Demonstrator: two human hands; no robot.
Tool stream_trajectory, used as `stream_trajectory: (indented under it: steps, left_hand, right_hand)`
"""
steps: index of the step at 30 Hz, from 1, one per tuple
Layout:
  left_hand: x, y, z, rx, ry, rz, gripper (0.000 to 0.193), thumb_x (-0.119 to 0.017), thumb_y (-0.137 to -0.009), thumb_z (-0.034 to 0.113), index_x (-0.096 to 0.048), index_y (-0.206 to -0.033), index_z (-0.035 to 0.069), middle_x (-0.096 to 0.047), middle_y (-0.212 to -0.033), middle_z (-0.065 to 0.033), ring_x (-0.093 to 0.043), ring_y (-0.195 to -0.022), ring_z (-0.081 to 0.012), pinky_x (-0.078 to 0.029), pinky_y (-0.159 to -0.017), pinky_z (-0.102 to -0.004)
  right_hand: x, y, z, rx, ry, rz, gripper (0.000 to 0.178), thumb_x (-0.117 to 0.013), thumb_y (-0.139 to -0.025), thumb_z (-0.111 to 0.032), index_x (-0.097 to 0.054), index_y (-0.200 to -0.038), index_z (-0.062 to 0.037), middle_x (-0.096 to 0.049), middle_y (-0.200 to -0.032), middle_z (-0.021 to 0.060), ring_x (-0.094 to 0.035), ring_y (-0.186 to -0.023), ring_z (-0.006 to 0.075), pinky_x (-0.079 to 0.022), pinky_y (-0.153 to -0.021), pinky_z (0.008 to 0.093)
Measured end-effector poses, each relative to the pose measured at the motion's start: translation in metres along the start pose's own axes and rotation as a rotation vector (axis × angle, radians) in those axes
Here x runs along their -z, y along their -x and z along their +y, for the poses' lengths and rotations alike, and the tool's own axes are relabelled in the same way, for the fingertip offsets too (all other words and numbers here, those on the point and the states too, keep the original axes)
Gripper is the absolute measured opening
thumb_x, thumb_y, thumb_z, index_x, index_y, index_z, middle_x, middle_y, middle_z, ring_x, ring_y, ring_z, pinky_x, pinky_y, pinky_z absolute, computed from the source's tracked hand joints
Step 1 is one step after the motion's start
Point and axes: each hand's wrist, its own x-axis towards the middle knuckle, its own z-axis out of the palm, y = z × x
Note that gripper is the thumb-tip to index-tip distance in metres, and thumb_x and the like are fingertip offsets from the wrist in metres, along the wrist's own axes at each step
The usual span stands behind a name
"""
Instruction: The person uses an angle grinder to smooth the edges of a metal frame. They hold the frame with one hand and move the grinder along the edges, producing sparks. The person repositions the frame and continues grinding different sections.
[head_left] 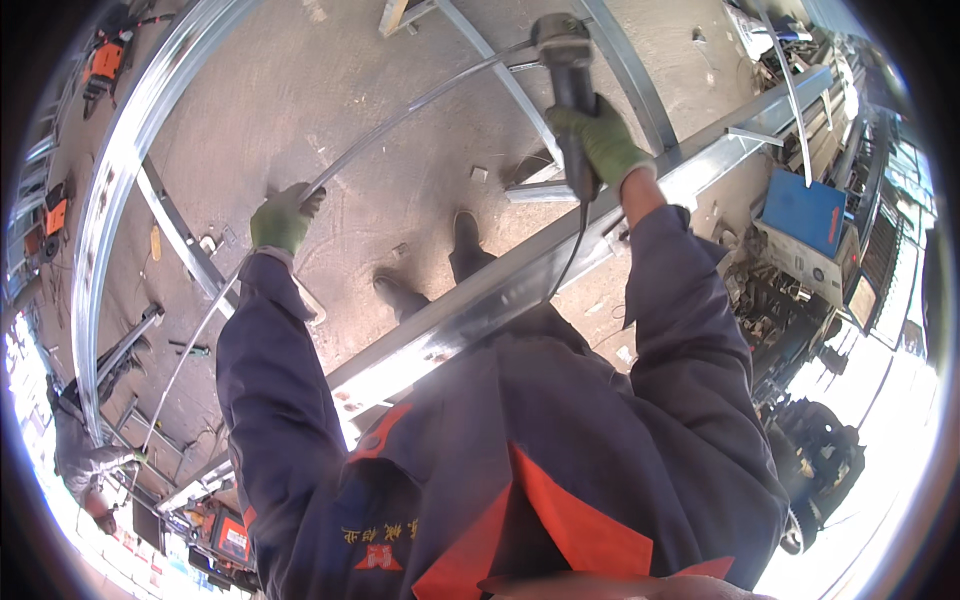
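Note:
My right hand (600, 140), in a green glove, is wrapped round the body of a dark angle grinder (564, 50). Its head points away from me, and a black cord (578, 255) trails back from the handle. A long thin metal rod (400, 118) runs from the lower left up to the grinder's head; whether the disc touches it, I cannot tell. Closed about the middle of that rod is my left hand (280, 220), also green-gloved. Below both hands, a wide steel beam (500, 300) crosses in front of my body on a slant.
A curved metal frame (120, 170) arcs along the left, joined to crossbars. At lower left a co-worker (85, 455) has a gloved hand near the rod's far end. On the right stands a blue-topped machine (803, 220). Orange tools (103, 60) lie at the upper left.

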Motion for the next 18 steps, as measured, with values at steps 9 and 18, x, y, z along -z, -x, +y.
stream_trajectory:
  steps: [9, 18]
  left_hand:
    - [0.002, -0.001, 0.007, 0.093, -0.064, -0.028, 0.022, -0.067, -0.104, 0.03, -0.082, -0.119, 0.025, -0.082, -0.093, -0.0019, -0.078, -0.085, -0.0182, -0.059, -0.076, -0.0346]
    - [-0.019, -0.012, -0.025, 0.056, 0.018, -0.015, 0.037, -0.07, -0.101, 0.054, -0.082, -0.124, 0.027, -0.083, -0.102, -0.0097, -0.079, -0.095, -0.0341, -0.061, -0.081, -0.0475]
  right_hand:
    - [0.012, -0.001, -0.001, 0.018, 0.067, -0.057, 0.071, -0.089, -0.088, -0.041, -0.062, -0.14, -0.0025, -0.074, -0.117, 0.0147, -0.072, -0.105, 0.0267, -0.058, -0.094, 0.0404]
    - [0.051, -0.023, 0.003, -0.054, -0.03, 0.068, 0.067, -0.09, -0.089, -0.038, -0.064, -0.138, -0.001, -0.076, -0.104, 0.0128, -0.074, -0.091, 0.021, -0.061, -0.081, 0.0371]
